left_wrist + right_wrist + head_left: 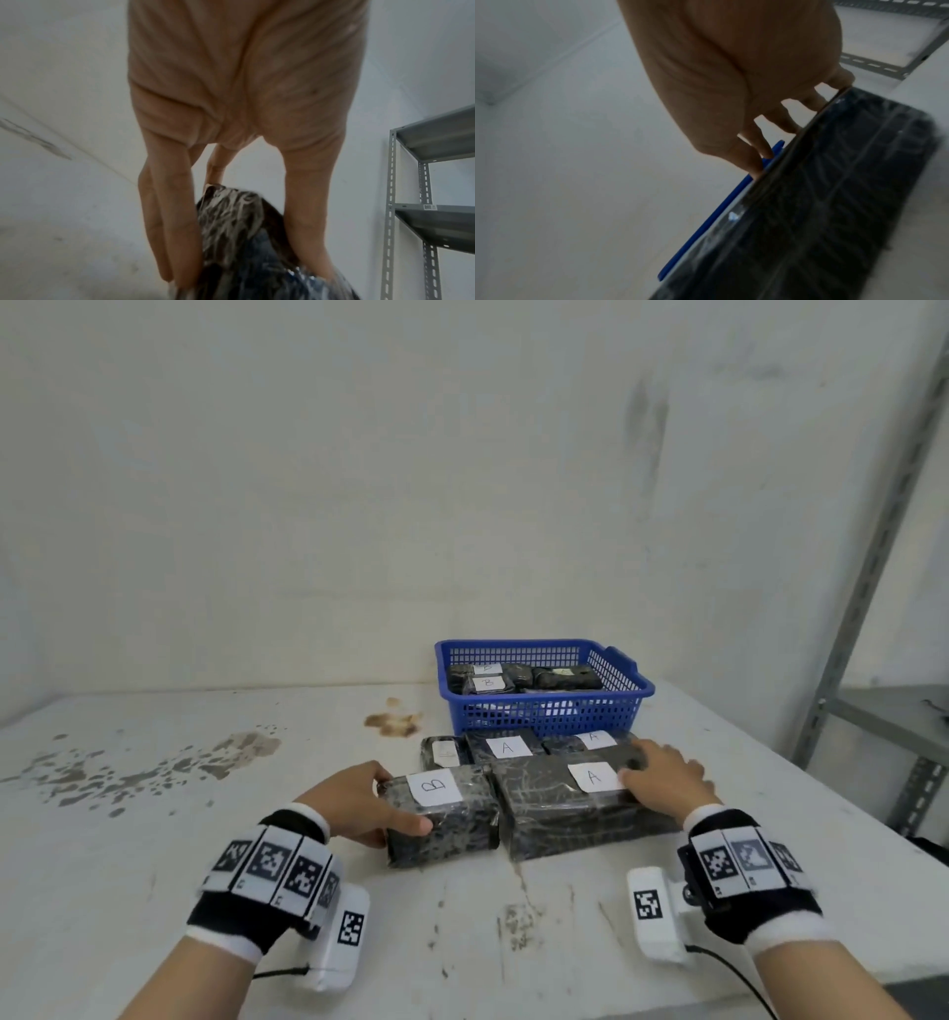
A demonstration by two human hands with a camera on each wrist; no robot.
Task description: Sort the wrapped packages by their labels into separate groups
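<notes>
Left hand (359,806) pinches the B package (441,819); right hand (662,785) lies spread on the A package (570,806). Slide B leftward, well apart from A.

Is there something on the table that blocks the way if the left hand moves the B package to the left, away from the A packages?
Nothing visible does. The left hand grips the B package; the table to its left shows only stains.
</notes>
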